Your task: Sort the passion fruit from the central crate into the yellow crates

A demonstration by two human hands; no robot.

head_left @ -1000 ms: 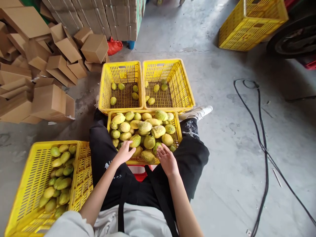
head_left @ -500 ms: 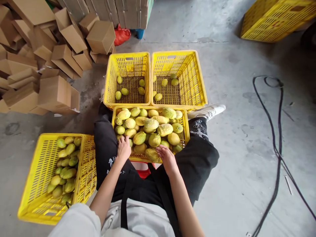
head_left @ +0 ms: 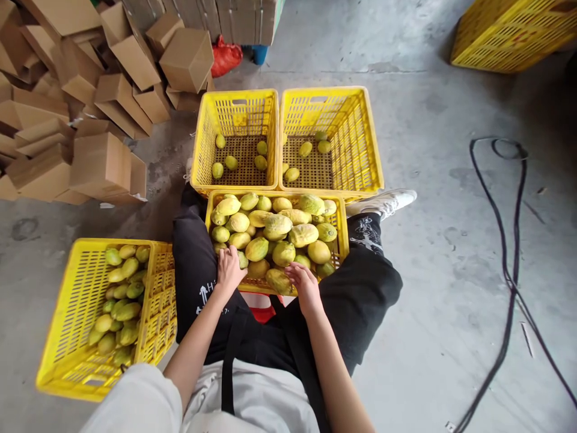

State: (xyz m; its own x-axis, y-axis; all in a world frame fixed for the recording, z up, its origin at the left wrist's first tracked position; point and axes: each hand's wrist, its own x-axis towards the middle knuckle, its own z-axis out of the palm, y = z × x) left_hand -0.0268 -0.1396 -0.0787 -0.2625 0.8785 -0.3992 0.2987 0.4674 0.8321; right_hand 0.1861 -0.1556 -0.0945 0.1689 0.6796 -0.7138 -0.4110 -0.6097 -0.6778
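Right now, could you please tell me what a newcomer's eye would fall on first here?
Probably the crate heaped with yellow-green fruit between the person's knees, left hand and right hand at its near side. Then the brown cardboard boxes piled at upper left.

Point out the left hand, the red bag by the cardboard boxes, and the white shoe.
Left hand (head_left: 230,270): head view, back of the hand.
Red bag (head_left: 226,57): head view, middle.
White shoe (head_left: 388,203): head view, upper.

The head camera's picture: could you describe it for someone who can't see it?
Two bare hands, left and right, reach into a yellow crate heaped with yellow-green fruit. Three more crates with fruit stand nearby; cardboard boxes lie at upper left.
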